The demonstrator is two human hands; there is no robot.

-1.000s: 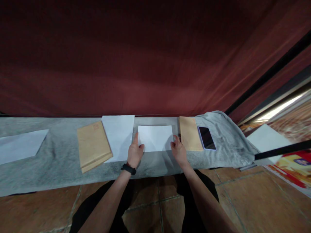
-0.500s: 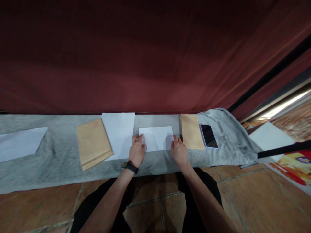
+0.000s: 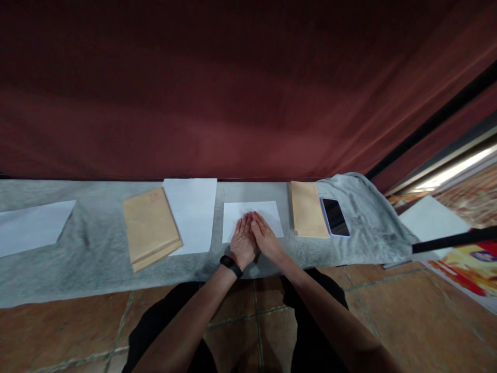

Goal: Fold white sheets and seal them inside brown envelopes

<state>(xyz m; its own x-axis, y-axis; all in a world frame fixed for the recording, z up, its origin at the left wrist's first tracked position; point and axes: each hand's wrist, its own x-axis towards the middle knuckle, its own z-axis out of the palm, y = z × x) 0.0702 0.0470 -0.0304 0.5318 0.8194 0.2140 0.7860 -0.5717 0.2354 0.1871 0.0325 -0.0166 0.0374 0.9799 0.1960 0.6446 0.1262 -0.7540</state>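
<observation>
A white sheet of paper, apparently folded, lies crosswise on the grey cloth in front of me. My left hand rests over its middle with fingers stretched out, a dark band at the wrist. Against it, fingers also extended, lies my right hand, its fingertips touching or overlapping those of the left. Neither hand grips anything. Left of them is a stack of white paper, partly beside a pile of brown envelopes. Another bundle of brown envelopes sits to the right.
A phone lies right of the envelopes. Far left is another white paper. The grey cloth covers a narrow surface before a dark red curtain. A black pole and a colourful printed package are at right.
Both hands have moved inward from the two short ends of the folded paper and now meet at its middle, fingers straightened. The paper stays in about the same place.
</observation>
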